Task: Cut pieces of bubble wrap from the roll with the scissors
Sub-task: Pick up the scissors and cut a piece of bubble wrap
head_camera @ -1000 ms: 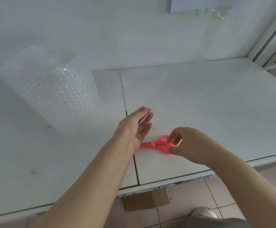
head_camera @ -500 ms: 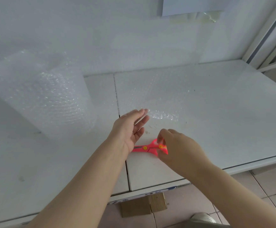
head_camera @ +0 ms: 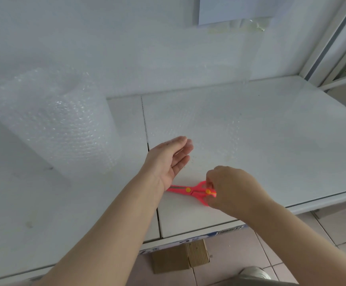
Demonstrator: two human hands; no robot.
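a: right hand (head_camera: 233, 187) curled over the handles of the pink scissors (head_camera: 190, 190), fingers closed on the loops; blades shut, lying flat on the white table (head_camera: 271, 151), tips pointing left.

b: left hand (head_camera: 169, 159)?

a: open, palm turned inward, holding nothing, just beside the blades. probably ready to steady the sheet.

b: bubble wrap roll (head_camera: 52, 122)?

a: upright at left, sheet trailing right across the table, apparently laid out for cutting.
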